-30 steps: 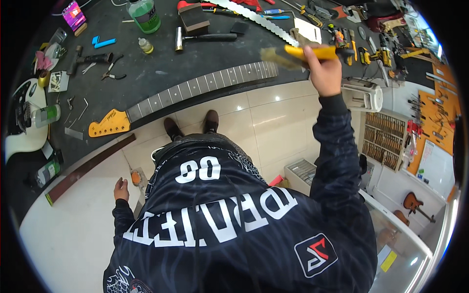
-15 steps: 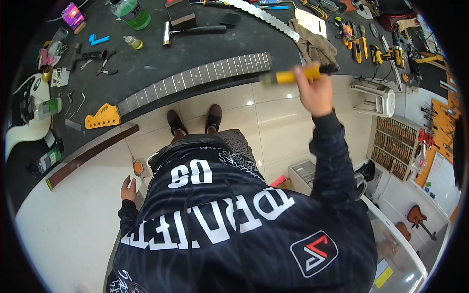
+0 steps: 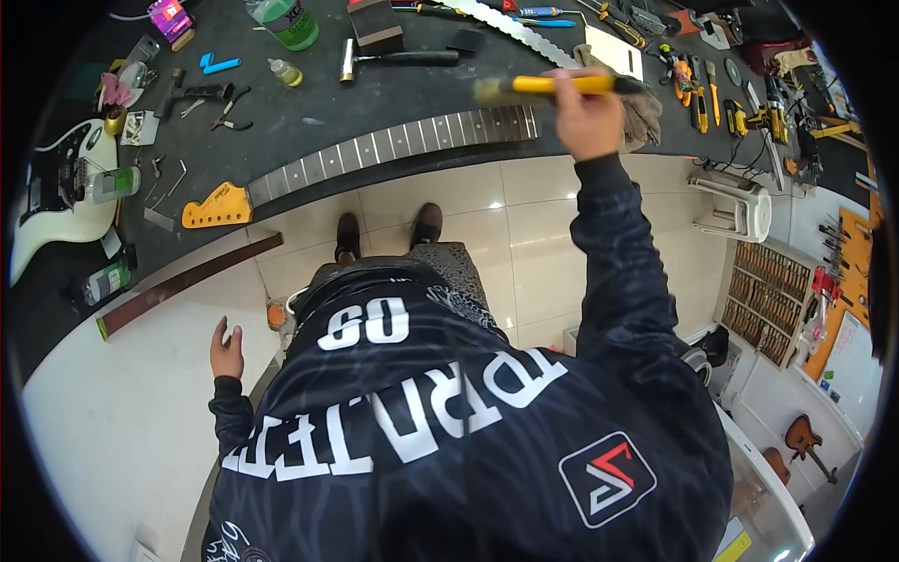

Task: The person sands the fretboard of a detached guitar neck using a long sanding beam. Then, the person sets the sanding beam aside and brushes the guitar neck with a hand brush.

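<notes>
My right hand [image 3: 590, 117] is closed round the yellow handle of a paintbrush [image 3: 536, 85], its pale bristles pointing left. The brush is held above the bench, just beyond the body end of a guitar neck [image 3: 375, 147]. That neck lies along the bench's near edge, its dark fretted fingerboard facing up and its yellow-orange headstock [image 3: 217, 206] at the left. Down at my left side, away from the bench, my left hand [image 3: 226, 350] holds nothing, with its fingers apart.
Across the dark bench [image 3: 309, 122] lie a hammer [image 3: 393, 59], a brown rag [image 3: 641, 120], a notched metal straightedge [image 3: 510, 33], a green bottle [image 3: 288, 23] and pliers [image 3: 231, 110]. A white guitar body [image 3: 61, 201] rests far left. A white stool [image 3: 735, 208] stands right.
My right hand has carried the paintbrush farther over the bench and slightly left. My left hand has risen a little and moved left. The bench sits slightly farther right in view.
</notes>
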Action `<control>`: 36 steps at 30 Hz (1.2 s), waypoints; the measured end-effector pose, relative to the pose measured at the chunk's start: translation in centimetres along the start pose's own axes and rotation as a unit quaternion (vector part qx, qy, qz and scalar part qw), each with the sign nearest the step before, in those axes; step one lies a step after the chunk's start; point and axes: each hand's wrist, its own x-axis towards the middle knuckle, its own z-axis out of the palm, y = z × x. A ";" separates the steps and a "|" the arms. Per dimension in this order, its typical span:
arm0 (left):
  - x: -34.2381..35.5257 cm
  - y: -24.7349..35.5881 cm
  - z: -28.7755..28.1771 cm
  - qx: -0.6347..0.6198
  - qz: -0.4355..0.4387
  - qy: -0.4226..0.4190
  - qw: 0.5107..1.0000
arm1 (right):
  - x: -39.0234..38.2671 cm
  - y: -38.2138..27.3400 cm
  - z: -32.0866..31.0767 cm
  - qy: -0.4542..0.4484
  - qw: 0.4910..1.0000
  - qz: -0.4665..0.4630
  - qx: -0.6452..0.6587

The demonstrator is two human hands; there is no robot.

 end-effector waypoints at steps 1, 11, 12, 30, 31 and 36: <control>1.2 -0.6 -0.7 -0.024 0.020 0.006 0.999 | -0.1 0.8 0.3 -0.055 0.980 -0.032 -0.188; 11.9 12.6 -4.8 0.150 0.359 0.042 0.920 | -3.8 -2.2 4.0 -0.027 0.993 0.002 -0.111; 13.1 13.6 -5.0 0.154 0.384 0.042 0.909 | -4.5 -1.4 2.9 -0.072 0.975 0.056 -0.202; 21.8 14.6 -4.4 0.163 0.566 -0.019 0.808 | -8.4 -12.3 17.4 -0.059 0.909 0.042 -0.410; 21.8 14.6 -4.5 0.155 0.564 -0.029 0.811 | -8.6 -12.7 18.2 -0.059 0.911 0.040 -0.405; 21.7 15.1 -5.0 0.147 0.571 -0.029 0.807 | -9.4 -13.3 23.5 0.056 0.982 0.155 -0.094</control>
